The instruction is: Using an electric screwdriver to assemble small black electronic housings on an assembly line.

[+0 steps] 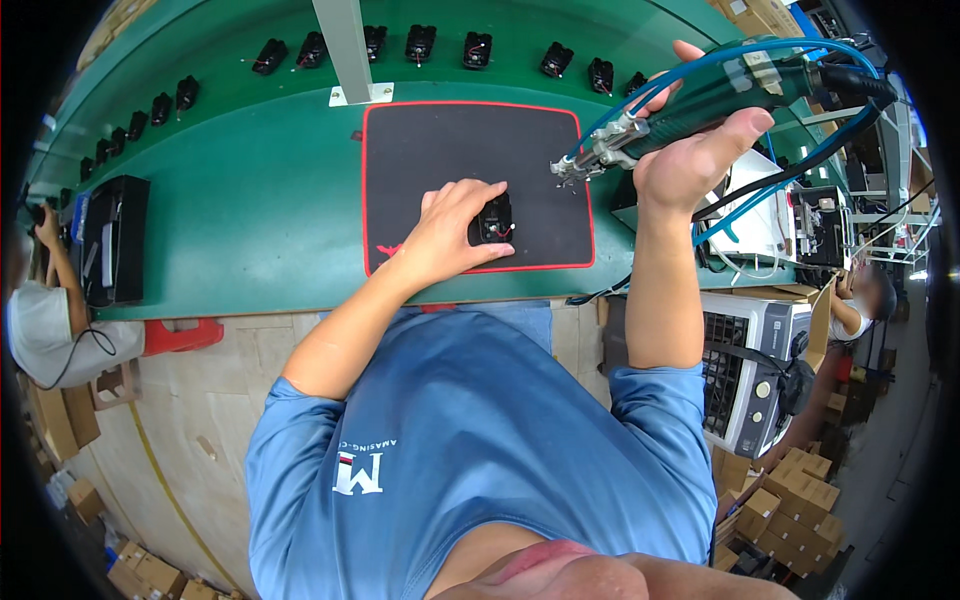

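Note:
On a black mat with a red edge [440, 145] lies a small black plastic housing [496, 218] with thin wires at its near end. My left hand [440, 232] is closed about it, fingers along the far side and thumb at the near side, covering its left part. My right hand [690, 165] is raised at the right of the mat, wrapped round a green hand-held power screwdriver [715, 98]. The tool's metal nose [575, 168] points left, above the mat's right edge and apart from the housing. Blue hoses and a black cable run from the tool.
Several more black housings [420, 42] line the green bench's [240, 200] far side, behind a metal post [345, 50]. A black bin [125, 240] stands left, near another person [70, 320]. At right are wired equipment [825, 225], an air cooler [745, 370] and cardboard boxes [800, 500].

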Demonstrator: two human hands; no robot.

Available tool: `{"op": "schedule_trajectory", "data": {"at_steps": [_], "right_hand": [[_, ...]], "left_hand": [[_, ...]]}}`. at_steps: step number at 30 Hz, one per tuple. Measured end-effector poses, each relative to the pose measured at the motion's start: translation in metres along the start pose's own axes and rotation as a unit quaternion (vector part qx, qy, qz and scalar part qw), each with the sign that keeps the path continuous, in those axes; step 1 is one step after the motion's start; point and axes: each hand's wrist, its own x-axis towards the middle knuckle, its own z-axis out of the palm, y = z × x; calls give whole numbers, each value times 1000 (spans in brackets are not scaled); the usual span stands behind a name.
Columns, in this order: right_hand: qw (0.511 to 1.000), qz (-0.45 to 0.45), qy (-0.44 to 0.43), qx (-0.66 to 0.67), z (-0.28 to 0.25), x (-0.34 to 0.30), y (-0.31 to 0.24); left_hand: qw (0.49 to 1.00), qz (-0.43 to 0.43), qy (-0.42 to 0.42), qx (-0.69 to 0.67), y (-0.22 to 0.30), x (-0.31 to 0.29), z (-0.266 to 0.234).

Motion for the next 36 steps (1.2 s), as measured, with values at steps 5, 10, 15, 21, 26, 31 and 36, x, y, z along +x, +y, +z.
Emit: {"op": "schedule_trajectory", "data": {"at_steps": [5, 10, 15, 21, 26, 31, 36], "right_hand": [[1000, 15, -20, 4, 7, -14, -5], [992, 108, -33, 61, 16, -41, -18], [983, 149, -19, 105, 26, -61, -15], [984, 147, -53, 84, 17, -69, -8], [984, 147, -69, 74, 16, -71, -8], [984, 145, -71, 74, 15, -74, -4], [984, 144, -73, 75, 14, -75, -2]], "left_hand": [[998, 29, 42, 33, -4, -1, 14], [997, 60, 46, 34, -4, -1, 14], [997, 57, 47, 33, -2, -2, 12], [997, 57, 53, 24, -2, -2, 12], [997, 61, 51, 22, -2, -2, 12], [997, 57, 50, 28, -2, -2, 12], [997, 57, 51, 23, -5, -2, 13]]}}
